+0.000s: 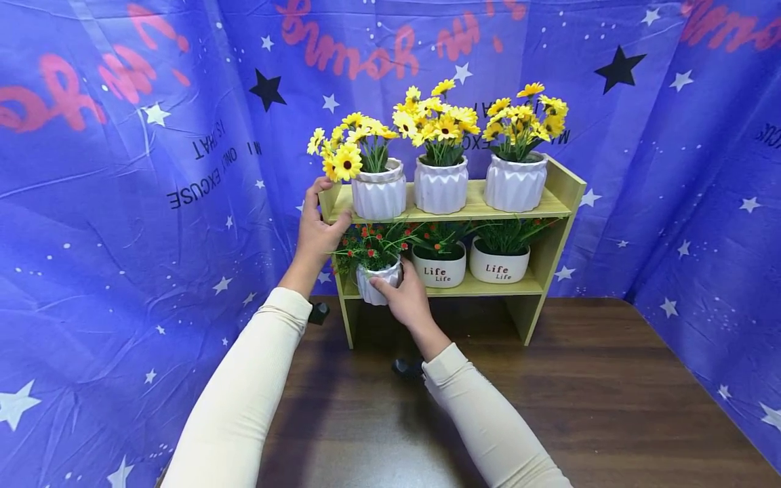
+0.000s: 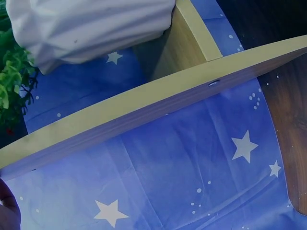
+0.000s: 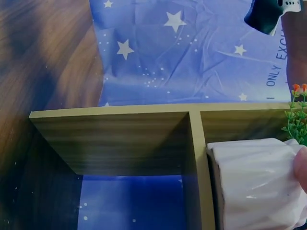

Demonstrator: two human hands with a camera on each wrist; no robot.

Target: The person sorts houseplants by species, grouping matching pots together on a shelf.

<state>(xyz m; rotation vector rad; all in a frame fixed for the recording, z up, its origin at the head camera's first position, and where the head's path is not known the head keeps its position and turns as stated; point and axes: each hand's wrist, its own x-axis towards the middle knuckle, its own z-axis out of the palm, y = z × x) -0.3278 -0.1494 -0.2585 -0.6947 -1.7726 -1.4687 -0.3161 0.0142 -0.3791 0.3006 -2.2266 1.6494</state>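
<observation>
My left hand (image 1: 316, 234) grips the upper left corner of a light wooden shelf (image 1: 566, 181), fingers at the outer side and thumb at the front. With my right hand (image 1: 410, 297), I hold a white ridged flowerpot (image 1: 379, 290) at the left end of the lower board, thumb across its front. Green leaves with small red flowers (image 1: 370, 245) rise from this pot, just under the upper board. The right wrist view shows the same flowerpot (image 3: 259, 187) beside the board, with my thumb (image 3: 301, 168) on it. It also fills the top of the left wrist view.
Two oval white planters (image 1: 441, 273) marked "Life" stand to the right on the lower board. Three ridged pots with yellow flowers (image 1: 441, 186) line the upper board. A brown wooden table (image 1: 610, 393) lies beneath, with a blue star-printed cloth (image 1: 689, 224) around it.
</observation>
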